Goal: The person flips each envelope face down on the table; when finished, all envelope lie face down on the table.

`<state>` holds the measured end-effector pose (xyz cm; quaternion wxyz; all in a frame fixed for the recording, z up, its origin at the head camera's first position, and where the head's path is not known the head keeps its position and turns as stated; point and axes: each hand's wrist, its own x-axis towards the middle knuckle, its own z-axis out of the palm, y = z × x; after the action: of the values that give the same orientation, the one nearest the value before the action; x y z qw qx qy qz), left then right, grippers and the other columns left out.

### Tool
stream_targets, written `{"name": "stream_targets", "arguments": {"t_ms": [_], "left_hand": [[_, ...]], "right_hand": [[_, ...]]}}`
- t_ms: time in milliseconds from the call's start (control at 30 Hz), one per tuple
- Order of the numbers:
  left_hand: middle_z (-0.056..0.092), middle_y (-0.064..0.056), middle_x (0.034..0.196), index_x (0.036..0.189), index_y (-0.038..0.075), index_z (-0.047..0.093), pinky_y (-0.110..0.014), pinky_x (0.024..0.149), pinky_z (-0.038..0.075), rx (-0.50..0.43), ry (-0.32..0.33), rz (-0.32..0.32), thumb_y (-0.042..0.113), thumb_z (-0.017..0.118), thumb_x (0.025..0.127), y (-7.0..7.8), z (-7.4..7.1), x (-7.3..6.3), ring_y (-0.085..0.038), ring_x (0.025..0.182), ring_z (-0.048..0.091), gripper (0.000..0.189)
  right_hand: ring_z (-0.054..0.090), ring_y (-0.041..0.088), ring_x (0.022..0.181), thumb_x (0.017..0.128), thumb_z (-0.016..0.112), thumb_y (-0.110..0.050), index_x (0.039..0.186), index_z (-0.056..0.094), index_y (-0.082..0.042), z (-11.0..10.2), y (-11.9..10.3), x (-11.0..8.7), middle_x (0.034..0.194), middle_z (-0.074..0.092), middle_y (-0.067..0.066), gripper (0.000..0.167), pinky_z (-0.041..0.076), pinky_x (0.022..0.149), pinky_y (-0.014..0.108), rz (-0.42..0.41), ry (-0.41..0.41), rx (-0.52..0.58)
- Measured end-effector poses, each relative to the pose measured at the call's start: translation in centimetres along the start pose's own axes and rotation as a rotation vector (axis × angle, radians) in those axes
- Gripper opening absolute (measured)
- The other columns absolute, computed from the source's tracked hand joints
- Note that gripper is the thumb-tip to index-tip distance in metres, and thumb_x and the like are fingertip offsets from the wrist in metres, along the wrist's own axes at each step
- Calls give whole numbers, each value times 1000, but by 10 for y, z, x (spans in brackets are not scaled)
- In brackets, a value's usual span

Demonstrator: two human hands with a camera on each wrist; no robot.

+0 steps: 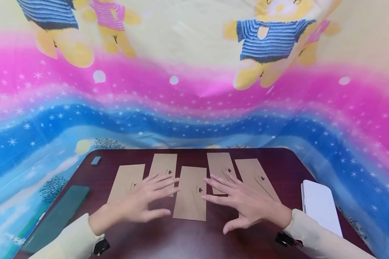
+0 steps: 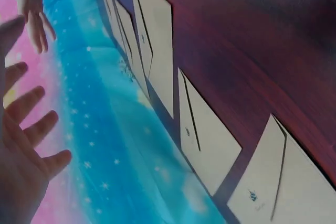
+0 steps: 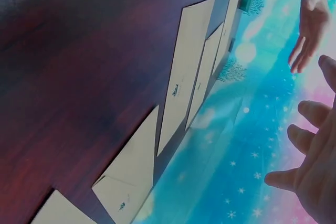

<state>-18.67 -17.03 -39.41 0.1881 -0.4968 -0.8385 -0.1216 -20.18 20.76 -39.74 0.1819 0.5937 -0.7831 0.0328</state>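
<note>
Several tan envelopes with a small dark crown print lie apart on the dark table. In the head view the middle envelope lies nearest the person, between the two hands. Two more are at the left, the outer envelope and the back left envelope. At the right are the back right envelope and the outer right envelope. My left hand and right hand hover above the envelopes, fingers spread and holding nothing. Both wrist views show the left hand and right hand raised off the table.
A flat dark green case lies along the table's left edge, and a small blue-grey block sits in the back left corner. At the right edge is a white case. A patterned cloth hangs behind the table.
</note>
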Motion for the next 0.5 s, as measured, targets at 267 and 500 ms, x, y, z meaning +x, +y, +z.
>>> {"name": "stream_targets", "arguments": {"t_ms": [267,500], "left_hand": [[76,-1,117,123,14,74,-42,92,59,-48,151,-331,23,81,88,-29,-1,-13,-20,110,72,37],[77,5,96,93,19,78,-34,68,54,-51,23,-681,20,76,92,-52,-7,-42,-18,87,70,3]], "right_hand": [[35,36,154,92,51,-76,162,33,-31,-1,13,28,171,26,11,85,35,112,73,65,-63,40],[43,29,151,101,59,-53,156,47,-23,16,34,85,165,39,9,64,40,119,53,31,-57,89]]}}
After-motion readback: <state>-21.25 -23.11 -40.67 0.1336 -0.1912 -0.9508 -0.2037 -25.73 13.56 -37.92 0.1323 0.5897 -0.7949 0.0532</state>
